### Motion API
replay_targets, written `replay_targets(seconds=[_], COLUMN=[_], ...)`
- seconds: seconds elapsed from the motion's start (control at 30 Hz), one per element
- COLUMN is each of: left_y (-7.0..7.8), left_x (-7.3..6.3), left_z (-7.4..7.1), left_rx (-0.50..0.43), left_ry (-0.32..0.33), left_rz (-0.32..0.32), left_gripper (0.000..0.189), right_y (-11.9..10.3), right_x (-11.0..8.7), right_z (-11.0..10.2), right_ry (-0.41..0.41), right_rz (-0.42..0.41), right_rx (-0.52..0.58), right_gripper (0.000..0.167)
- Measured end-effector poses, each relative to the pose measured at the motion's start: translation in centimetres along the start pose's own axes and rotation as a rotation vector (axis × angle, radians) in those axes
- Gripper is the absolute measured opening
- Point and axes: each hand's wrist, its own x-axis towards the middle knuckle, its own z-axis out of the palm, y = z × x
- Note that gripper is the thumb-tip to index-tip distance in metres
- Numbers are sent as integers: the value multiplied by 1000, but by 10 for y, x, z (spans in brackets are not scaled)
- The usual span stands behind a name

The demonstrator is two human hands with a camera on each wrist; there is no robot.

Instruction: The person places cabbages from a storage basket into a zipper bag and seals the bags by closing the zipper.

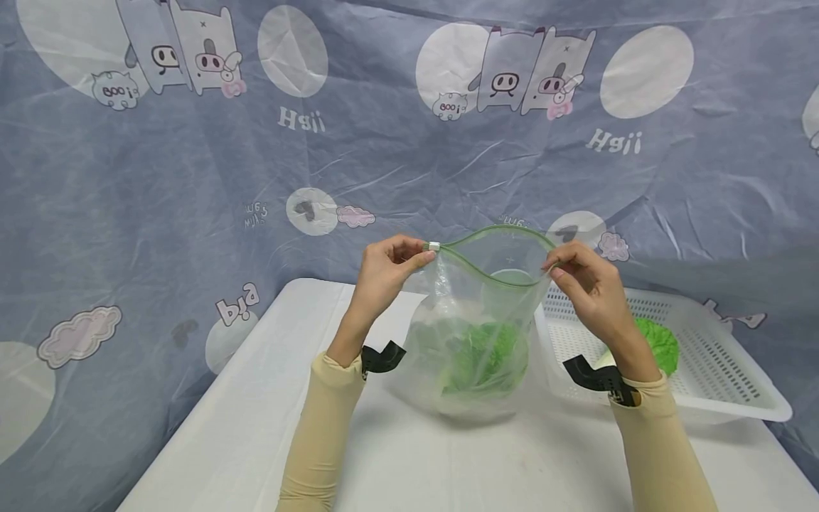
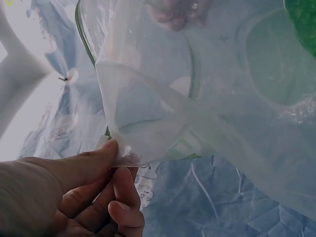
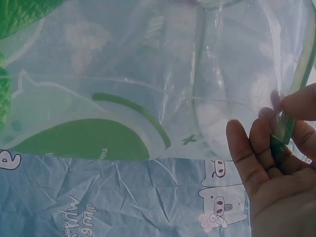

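A clear zip bag (image 1: 441,341) with a green rim stands upright above the white table, its mouth spread apart. Inside it lies a leafy green vegetable, apparently lettuce (image 1: 486,355). My left hand (image 1: 387,270) pinches the left corner of the rim, beside a small white slider (image 1: 434,246). At the opposite corner, my right hand (image 1: 589,284) grips the rim between thumb and fingers. In the left wrist view, the thumb and forefinger press the bag's edge together. The right wrist view shows green print on the bag, and the right fingers at its green seal (image 3: 281,143).
A white perforated basket (image 1: 723,355) stands on the table (image 1: 448,469) at the right, partly behind my right forearm. Another green leafy vegetable (image 1: 659,345) lies in it. A patterned grey-blue cloth (image 1: 397,156) hangs behind the table.
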Motion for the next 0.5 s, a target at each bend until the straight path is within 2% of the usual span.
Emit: replay_targets(seconds=[0.1, 0.23, 0.33, 0.5], left_y=[1, 0, 4, 21], left_x=[0, 2, 3, -4], left_z=[-4, -9, -13, -21], left_rx=[-14, -91, -121, -73], left_ry=[1, 64, 127, 209], left_rz=[-42, -43, -19, 39], left_gripper=[21, 22, 20, 16], right_y=[-1, 0, 2, 11], right_x=[2, 4, 6, 8], right_z=[3, 8, 13, 24], right_ry=[4, -4, -24, -69], right_rz=[35, 72, 70, 65], right_rx=[11, 21, 30, -15], right_gripper=[12, 12, 15, 20])
